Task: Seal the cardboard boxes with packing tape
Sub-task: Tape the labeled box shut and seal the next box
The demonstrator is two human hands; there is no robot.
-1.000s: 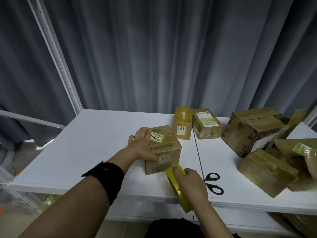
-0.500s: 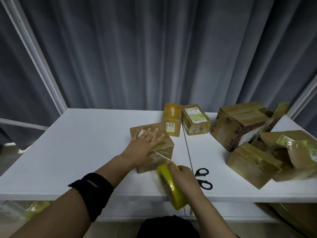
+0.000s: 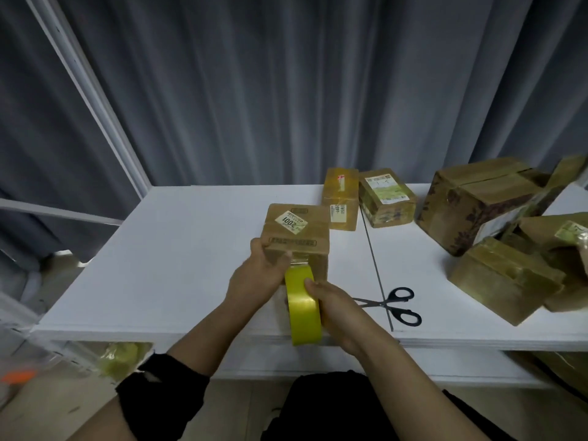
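Moved: left hand (image 3: 254, 278), off the box (image 3: 297, 230) top to its near-left edge, fingers curled round it, thumb on the near face by the tape end. Tape roll (image 3: 302, 310): raised against that face, standing on edge, hole axis left-right, strip running up to the box; right hand (image 3: 337, 308) grips it. Box: middle of table (image 3: 178, 249), label up. Scissors (image 3: 393, 305): just right of roll, 2 handles pointing right.

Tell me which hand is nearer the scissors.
Right. The right hand, gripping the tape roll, is just beside the scissors; the left hand holds the box, farther left.
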